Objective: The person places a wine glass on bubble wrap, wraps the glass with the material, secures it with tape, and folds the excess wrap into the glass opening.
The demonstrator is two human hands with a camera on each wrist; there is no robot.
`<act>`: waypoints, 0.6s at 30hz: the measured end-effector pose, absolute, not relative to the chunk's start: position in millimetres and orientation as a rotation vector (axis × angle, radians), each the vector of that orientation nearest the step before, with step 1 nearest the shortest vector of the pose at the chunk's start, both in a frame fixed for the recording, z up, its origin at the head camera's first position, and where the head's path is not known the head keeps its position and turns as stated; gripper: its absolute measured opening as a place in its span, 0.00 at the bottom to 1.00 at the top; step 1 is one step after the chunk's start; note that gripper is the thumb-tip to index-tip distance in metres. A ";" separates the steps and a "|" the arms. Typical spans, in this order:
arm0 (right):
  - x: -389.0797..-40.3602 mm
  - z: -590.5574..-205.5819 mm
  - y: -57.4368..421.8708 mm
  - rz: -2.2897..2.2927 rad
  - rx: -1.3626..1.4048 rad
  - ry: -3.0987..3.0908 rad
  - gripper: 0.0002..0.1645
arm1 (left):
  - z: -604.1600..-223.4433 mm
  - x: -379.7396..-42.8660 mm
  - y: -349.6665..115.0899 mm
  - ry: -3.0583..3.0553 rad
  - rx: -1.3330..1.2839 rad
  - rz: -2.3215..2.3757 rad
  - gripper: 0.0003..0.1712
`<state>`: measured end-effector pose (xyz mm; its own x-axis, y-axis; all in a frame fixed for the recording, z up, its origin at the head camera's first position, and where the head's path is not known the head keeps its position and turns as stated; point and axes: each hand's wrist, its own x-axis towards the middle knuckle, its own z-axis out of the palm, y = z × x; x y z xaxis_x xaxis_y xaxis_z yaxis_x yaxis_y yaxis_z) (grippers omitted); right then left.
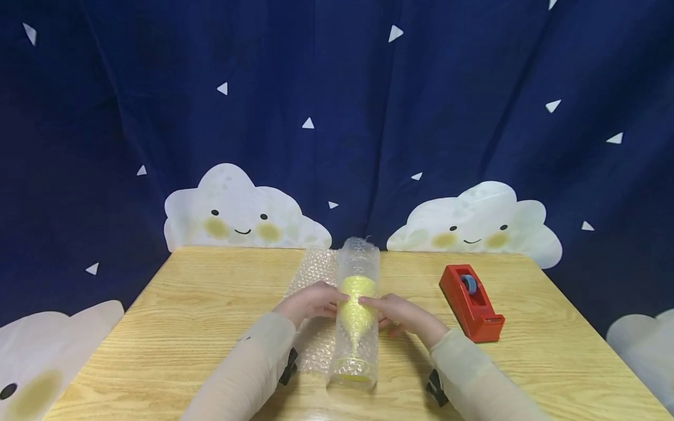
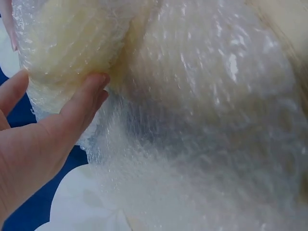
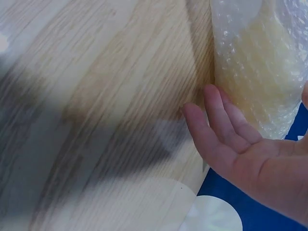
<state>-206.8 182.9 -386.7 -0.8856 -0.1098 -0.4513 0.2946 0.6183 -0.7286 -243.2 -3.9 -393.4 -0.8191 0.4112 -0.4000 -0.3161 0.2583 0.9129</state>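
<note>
A bubble-wrap bundle [image 1: 363, 257] lies lengthwise mid-table, rolled round a yellow object [image 1: 357, 316] with a broad upper part, a narrow middle and a round base, shaped like a goblet or hourglass. My left hand [image 1: 312, 301] holds its left side, thumb on top and fingers low along the side. From the right, my right hand [image 1: 404, 316] holds it likewise, thumb on top; in the right wrist view its fingers [image 3: 221, 120] are slightly bent against or beside the wrap. A loose flat sheet of bubble wrap [image 2: 202, 120] extends leftward under my left hand.
A red tape dispenser [image 1: 471, 304] with a roll of tape [image 1: 468, 284] stands on the right of the wooden table [image 1: 174, 327]. Behind the table's far edge hangs a dark blue curtain [image 1: 347, 76] with white clouds and triangles.
</note>
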 end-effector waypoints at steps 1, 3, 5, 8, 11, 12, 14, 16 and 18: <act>-206.5 -386.4 181.7 -1.190 0.152 2.392 0.41 | -393.3 -243.0 -4.9 1.942 0.086 1.610 0.21; -206.3 -385.9 179.3 -1.183 0.159 2.405 0.39 | -392.2 -242.6 -6.9 1.944 0.065 1.596 0.31; -206.0 -385.2 176.8 -1.183 0.167 2.417 0.38 | -391.3 -241.7 -8.2 1.975 0.045 1.573 0.40; -205.1 -383.4 173.7 -1.181 0.162 2.428 0.40 | -390.2 -239.7 -7.7 2.078 0.022 1.523 0.46; -204.5 -382.7 174.0 -1.187 0.147 2.418 0.41 | -388.4 -237.6 -5.5 2.202 -0.010 1.438 0.45; -204.7 -382.8 175.1 -1.192 0.141 2.408 0.40 | -388.6 -237.3 -5.0 2.229 -0.028 1.417 0.43; -205.7 -383.3 178.3 -1.204 0.129 2.384 0.39 | -388.3 -237.2 -4.8 2.237 -0.061 1.417 0.39; -206.7 -383.2 181.8 -1.217 0.124 2.358 0.37 | -389.3 -238.0 -5.0 2.213 -0.078 1.438 0.36; -207.7 -382.5 184.1 -1.233 0.126 2.340 0.35 | -390.6 -238.3 -5.4 2.169 -0.093 1.486 0.31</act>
